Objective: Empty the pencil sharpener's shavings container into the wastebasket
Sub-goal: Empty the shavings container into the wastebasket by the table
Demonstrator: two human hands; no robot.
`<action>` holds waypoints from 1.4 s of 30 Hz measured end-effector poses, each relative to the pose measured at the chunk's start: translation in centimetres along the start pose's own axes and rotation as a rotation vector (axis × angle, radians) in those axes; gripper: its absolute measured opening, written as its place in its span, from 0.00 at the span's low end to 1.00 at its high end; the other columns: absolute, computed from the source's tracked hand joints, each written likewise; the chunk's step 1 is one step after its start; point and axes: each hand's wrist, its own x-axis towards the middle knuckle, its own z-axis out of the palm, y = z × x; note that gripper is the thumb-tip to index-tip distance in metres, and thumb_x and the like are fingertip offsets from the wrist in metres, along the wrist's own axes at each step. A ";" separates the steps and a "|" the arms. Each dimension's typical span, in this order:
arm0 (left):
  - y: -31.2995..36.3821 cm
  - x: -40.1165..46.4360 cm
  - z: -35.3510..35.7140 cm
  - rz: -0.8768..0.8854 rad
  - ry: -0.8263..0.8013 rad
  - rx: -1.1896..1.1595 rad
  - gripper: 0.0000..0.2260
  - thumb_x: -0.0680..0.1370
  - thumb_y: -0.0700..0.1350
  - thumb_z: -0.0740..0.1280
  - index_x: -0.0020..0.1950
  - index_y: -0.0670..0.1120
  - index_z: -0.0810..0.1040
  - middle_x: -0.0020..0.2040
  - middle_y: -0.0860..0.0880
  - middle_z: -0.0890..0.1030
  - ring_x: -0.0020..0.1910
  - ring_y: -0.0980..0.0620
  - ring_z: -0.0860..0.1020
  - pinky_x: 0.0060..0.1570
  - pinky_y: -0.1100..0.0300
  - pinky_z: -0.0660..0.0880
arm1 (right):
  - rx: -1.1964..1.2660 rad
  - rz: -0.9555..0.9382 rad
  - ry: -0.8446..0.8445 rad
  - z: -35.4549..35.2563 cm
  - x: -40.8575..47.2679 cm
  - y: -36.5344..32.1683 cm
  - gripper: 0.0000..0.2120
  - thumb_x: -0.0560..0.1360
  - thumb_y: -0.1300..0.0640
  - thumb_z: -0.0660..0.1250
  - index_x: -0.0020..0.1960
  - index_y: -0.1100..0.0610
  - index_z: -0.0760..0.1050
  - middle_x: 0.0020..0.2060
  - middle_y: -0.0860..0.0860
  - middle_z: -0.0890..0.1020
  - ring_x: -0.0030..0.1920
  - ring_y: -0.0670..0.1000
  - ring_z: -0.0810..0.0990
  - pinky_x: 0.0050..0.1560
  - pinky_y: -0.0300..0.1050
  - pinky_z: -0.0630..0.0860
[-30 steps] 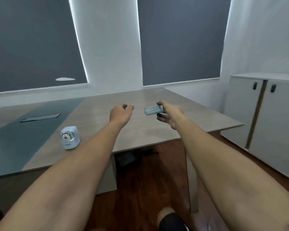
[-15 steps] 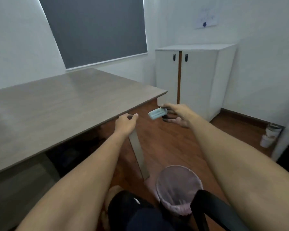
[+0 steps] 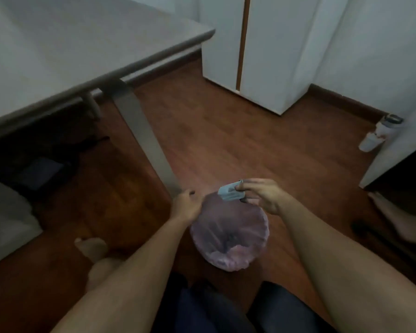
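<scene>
The small pale blue shavings container [image 3: 229, 193] is pinched in the fingers of my right hand [image 3: 264, 197], held just above the far rim of the wastebasket [image 3: 255, 222]. The wastebasket stands on the wooden floor and is lined with a pinkish plastic bag. My left hand [image 3: 185, 207] hovers at the basket's left rim with loosely curled fingers and holds nothing. The pencil sharpener itself is out of sight.
The grey desk [image 3: 65, 46] with its slanted metal leg [image 3: 144, 140] stands to the left. A white cabinet [image 3: 262, 51] is at the back, two white bottles [image 3: 377, 133] at the right wall. My bare foot [image 3: 91, 248] and another person's foot [image 3: 399, 219] are on the floor.
My view has swung right and down from the desk to the floor. Both hands have dropped to the wastebasket, the right one carrying the shavings container over its rim.
</scene>
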 end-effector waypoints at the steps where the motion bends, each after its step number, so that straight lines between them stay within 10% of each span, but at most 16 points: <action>1: -0.9 0.7 1.1 -0.007 -0.008 0.032 0.23 0.78 0.53 0.65 0.70 0.42 0.74 0.68 0.41 0.77 0.67 0.42 0.74 0.62 0.57 0.70 | -0.009 0.029 0.021 -0.3 1.1 1.3 0.11 0.68 0.69 0.77 0.49 0.64 0.82 0.41 0.59 0.86 0.40 0.54 0.86 0.46 0.46 0.85; 15: -6.7 4.6 8.9 -0.130 0.008 0.197 0.28 0.78 0.44 0.65 0.77 0.53 0.62 0.71 0.40 0.71 0.68 0.38 0.73 0.64 0.51 0.70 | -0.397 0.186 0.122 -1.4 8.6 9.9 0.07 0.68 0.65 0.76 0.43 0.64 0.79 0.32 0.56 0.78 0.27 0.49 0.77 0.31 0.42 0.79; 19: -7.3 5.0 9.4 -0.152 0.005 0.201 0.29 0.76 0.41 0.63 0.76 0.56 0.61 0.68 0.40 0.73 0.65 0.36 0.74 0.64 0.49 0.71 | -0.669 0.185 0.185 -1.1 9.6 10.5 0.16 0.59 0.45 0.74 0.36 0.58 0.83 0.31 0.55 0.84 0.33 0.53 0.85 0.46 0.52 0.84; 23: -7.5 5.0 9.7 -0.153 0.029 0.197 0.31 0.76 0.39 0.62 0.77 0.57 0.59 0.67 0.40 0.73 0.64 0.36 0.75 0.62 0.48 0.72 | -0.908 0.149 0.252 -0.1 9.7 10.6 0.21 0.60 0.38 0.71 0.28 0.57 0.75 0.23 0.51 0.76 0.33 0.53 0.81 0.31 0.41 0.73; 42: -7.2 5.7 8.9 -0.152 -0.062 0.193 0.30 0.76 0.41 0.64 0.77 0.54 0.60 0.68 0.38 0.73 0.66 0.34 0.73 0.63 0.49 0.71 | -1.148 0.067 0.232 2.2 10.4 10.1 0.25 0.65 0.39 0.76 0.40 0.62 0.78 0.32 0.56 0.75 0.36 0.57 0.76 0.30 0.45 0.67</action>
